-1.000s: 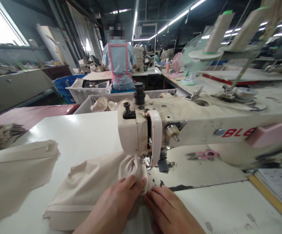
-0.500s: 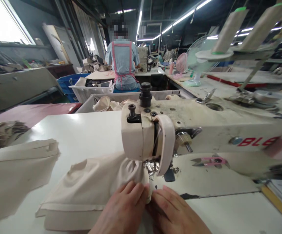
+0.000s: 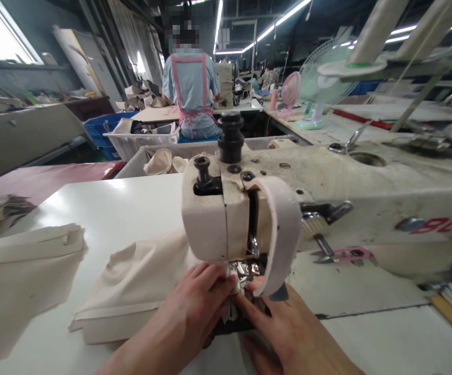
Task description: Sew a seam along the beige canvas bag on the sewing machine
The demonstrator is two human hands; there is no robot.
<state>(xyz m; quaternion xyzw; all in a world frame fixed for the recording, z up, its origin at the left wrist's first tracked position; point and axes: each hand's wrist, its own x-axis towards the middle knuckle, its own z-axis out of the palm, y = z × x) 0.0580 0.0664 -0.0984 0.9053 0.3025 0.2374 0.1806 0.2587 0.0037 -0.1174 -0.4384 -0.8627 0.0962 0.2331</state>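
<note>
**Two hands, one piece of cloth, one sewing machine**

Two hands of mine meet at the needle end of one sewing machine [image 3: 327, 192]. My left hand [image 3: 194, 307] comes in from below, palm down, fingers stretched forward and close together, their tips pressing and pinching the edge of the cream cloth [image 3: 139, 291] right under the machine's head. My right hand [image 3: 288, 333] lies beside it, index finger pointing in toward the same spot, fingertips touching the cloth edge; whether it really grips the cloth I cannot tell. The fingertips of the two hands almost touch.

The cloth is one soft, matt cream piece, gathered into folds at the needle and spreading flat to the left on the smooth white table [image 3: 132, 208], with a folded hem along its near edge. One more cream piece [image 3: 22, 271] lies further left, apart from it.

The machine is cream-painted metal, worn and stained, with two black knobs on top and a rounded guard at its face. One pair of pink snips [image 3: 345, 255] lies on the table under its arm. Two tall thread cones [image 3: 378, 26] stand behind it. One person [image 3: 188, 88] in a blue shirt sits farther off, back turned.
</note>
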